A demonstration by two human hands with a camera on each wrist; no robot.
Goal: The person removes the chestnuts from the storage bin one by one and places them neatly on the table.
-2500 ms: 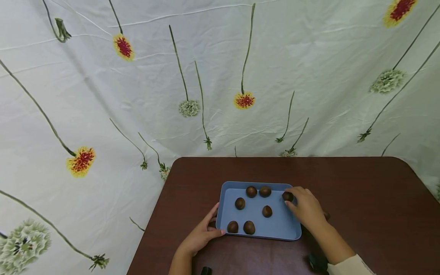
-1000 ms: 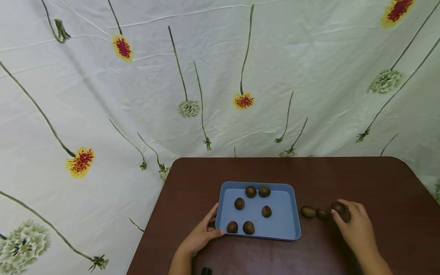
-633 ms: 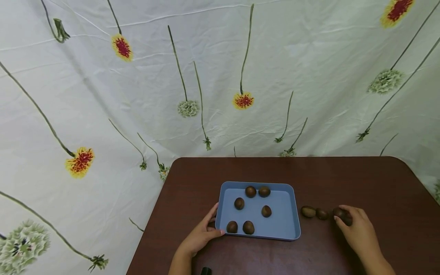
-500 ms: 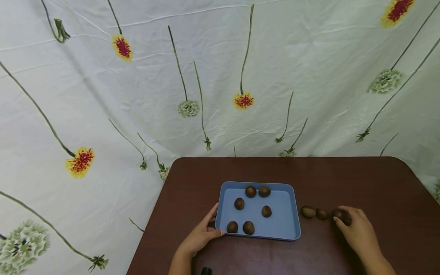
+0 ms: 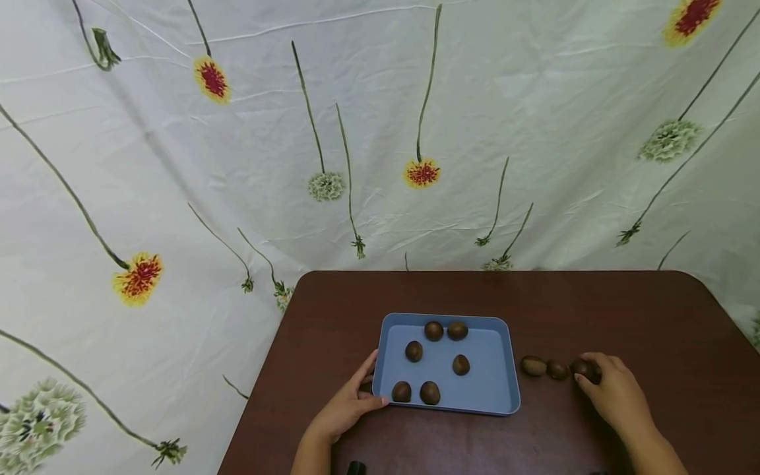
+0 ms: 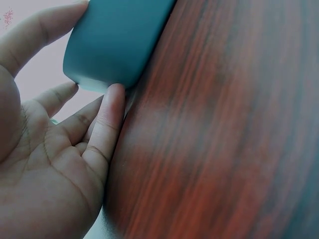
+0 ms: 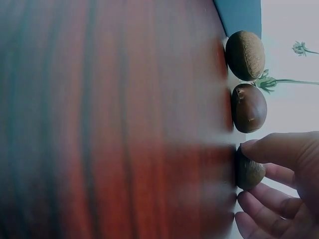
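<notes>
Right now I am pinching a chestnut (image 5: 584,369) with my right hand (image 5: 614,396), my fingers (image 7: 279,149) curling over its top while it is resting on the tabletop (image 5: 594,310). It is sitting at the right end of a short row: two more chestnuts, a lighter one (image 5: 533,365) and a darker one (image 5: 557,369), are lying just beside it toward the blue tray (image 5: 507,369). In the right wrist view the same three are lining up along the wood, the lighter one (image 7: 245,55) nearest the tray corner, the darker one (image 7: 248,107) in the middle, and the held one (image 7: 247,172) half hidden under my fingertips.

My left hand (image 5: 347,406) is resting against the tray's near left corner, fingers relaxed and nearly straight; the thumb is lying along the tray's side and the other fingertips (image 6: 112,107) are touching its rounded corner (image 6: 117,42). Six chestnuts are lying inside the tray, two (image 5: 445,330) side by side at the far wall, two (image 5: 415,392) at the near wall, and two (image 5: 413,351) apart in the middle. A flowered cloth (image 5: 380,132) is hanging behind.
</notes>
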